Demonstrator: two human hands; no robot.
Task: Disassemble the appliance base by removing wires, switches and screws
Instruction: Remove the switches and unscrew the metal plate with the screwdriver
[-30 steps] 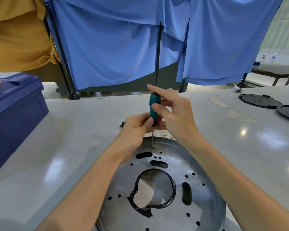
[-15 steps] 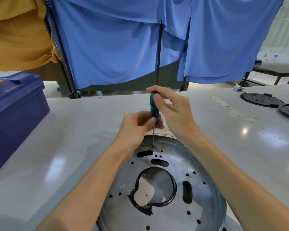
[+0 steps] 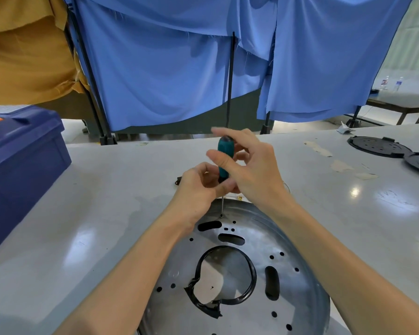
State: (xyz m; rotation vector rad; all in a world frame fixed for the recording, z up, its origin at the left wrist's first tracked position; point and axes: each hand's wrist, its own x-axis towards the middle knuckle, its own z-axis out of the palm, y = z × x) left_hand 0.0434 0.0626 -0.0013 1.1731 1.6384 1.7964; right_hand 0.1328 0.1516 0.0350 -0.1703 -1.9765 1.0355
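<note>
We judge this to be the screw stage. The base (image 3: pixel 298 240) lies at lower centre of the frame. Its plate shows many empty holes and no wires or switches that we can see, so much of it looks stripped. Our right hand (image 3: pixel 254 170) pinches the screwdriver (image 3: pixel 224 157) by its handle at mid-frame, fingers blurred. Our left hand (image 3: pixel 198 187) curls round its lower end to steady it. The tip sits on a screw (image 3: pixel 221 215) near the base's far edge. That screw and the black ring (image 3: pixel 252 274) round the centre hole seem left.
</note>
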